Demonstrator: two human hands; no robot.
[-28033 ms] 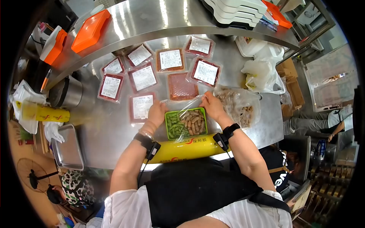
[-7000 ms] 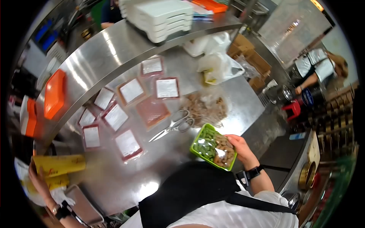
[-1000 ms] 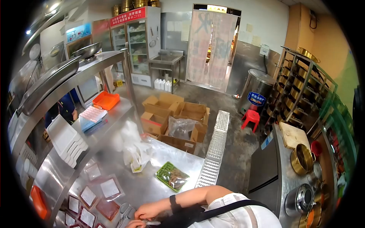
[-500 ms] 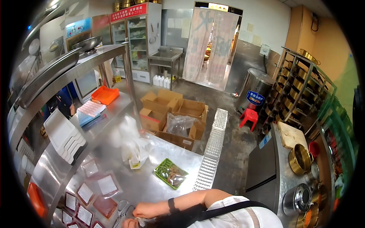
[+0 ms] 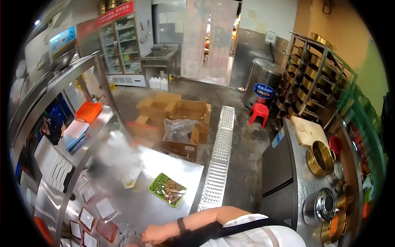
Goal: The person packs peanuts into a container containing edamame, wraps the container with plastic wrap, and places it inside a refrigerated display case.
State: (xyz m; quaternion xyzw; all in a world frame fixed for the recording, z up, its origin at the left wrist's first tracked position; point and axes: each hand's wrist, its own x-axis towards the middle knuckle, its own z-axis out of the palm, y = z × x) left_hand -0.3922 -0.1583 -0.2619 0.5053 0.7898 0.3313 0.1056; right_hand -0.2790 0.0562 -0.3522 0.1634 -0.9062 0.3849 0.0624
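My right hand [image 5: 154, 234] is at the bottom of the view, fingers bent together at a piece of clear plastic; what it grips is too small to make out. Only a sliver of my left hand [image 5: 132, 245] shows at the bottom edge, its fingers hidden. Scissors [image 5: 124, 230] lie just left of my right hand. A green tray of green pods and brown peanuts [image 5: 168, 189], covered in clear film, sits farther up on the steel table [image 5: 189, 173]. Labelled red packs [image 5: 106, 230] lie at the lower left.
White plastic bags [image 5: 123, 158] stand behind the tray, at the left. Cardboard boxes [image 5: 191, 110] are on the floor beyond the table, beside a metal floor grate [image 5: 220, 154]. A steel shelf with white stacked trays [image 5: 53, 166] rises at the left. A counter with golden pots [image 5: 320, 158] is at the right.
The head view has turned right and tilted down, so the scene sits farther left and higher. Both hands remain near the scissors. The green tray, held seven seconds ago, now rests on the table.
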